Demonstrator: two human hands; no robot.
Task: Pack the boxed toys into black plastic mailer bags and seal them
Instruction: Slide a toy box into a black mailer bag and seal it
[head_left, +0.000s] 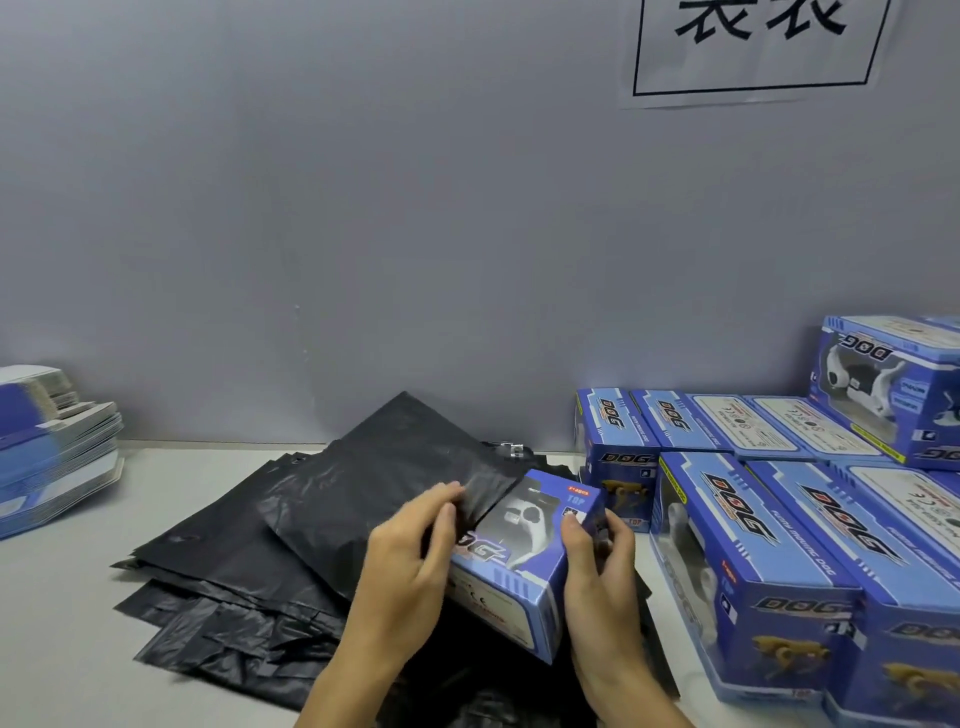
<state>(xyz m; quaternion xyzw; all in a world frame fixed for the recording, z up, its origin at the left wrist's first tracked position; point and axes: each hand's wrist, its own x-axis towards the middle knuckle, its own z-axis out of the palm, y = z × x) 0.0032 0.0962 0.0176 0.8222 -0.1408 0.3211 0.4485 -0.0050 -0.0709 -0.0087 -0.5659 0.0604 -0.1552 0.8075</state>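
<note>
Boxed toy, a blue carton printed with "DOG" and a picture of a robot dog, sits between the person's two hands at the centre of the view, tilted with its far end raised. Its far end lies at the mouth of a black mailer bag, whose edge drapes over the box's upper left corner.

Left hand is on the near left side of the box, its fingers curled and pinching the loose edge of the bag where it meets the carton. Right hand grips the box's right side, with the thumb on the top face and the other fingers wrapped around the far side.

Beneath both hands and spreading out to the left of them lies a loose pile of flat black bags, overlapping one another on the pale bench. Just to the right of the right hand stand several more blue boxes of the same toy, packed close together in rows, and one further box is stacked on top at the far right.

Well to the left of the left hand, at the bench's far edge, is a stack of flat blue and white cards. Beyond the hands rises a plain grey wall, and high to the right of them hangs a white sign with large black characters inside a black border.
</note>
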